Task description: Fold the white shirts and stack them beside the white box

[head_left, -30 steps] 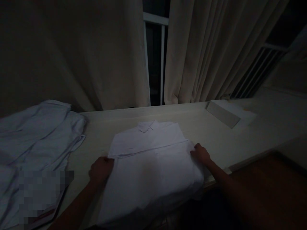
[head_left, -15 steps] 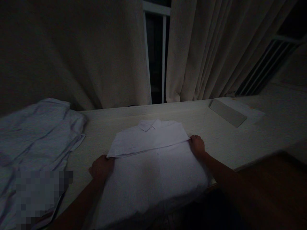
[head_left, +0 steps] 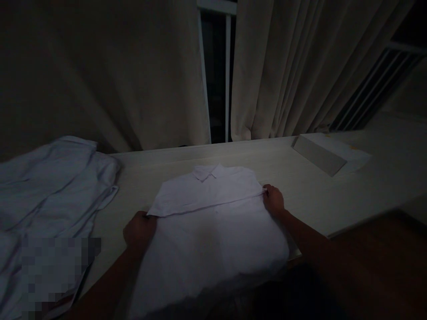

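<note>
A white collared shirt (head_left: 213, 240) lies spread in front of me, its collar pointing away and its lower part hanging at the near table edge. Across its upper part runs a straight fold edge. My left hand (head_left: 139, 229) is closed on the shirt's left end of that edge. At the opposite end, my right hand (head_left: 274, 199) pinches the cloth with fingers curled. Between the hands the edge looks taut. A darker smudge or shadow shows on the shirt's middle.
Several pale garments lie heaped (head_left: 53, 186) at the left, beside a pixelated patch. A grey-sided box or folder (head_left: 318, 155) with papers rests at the back right of the white table (head_left: 300, 191). Curtains (head_left: 160, 80) and a barred window stand behind.
The upper part of the shirt now lies flatter, and the fold edge has tightened slightly between my hands. Both hands keep their hold, with only slight shifts.
</note>
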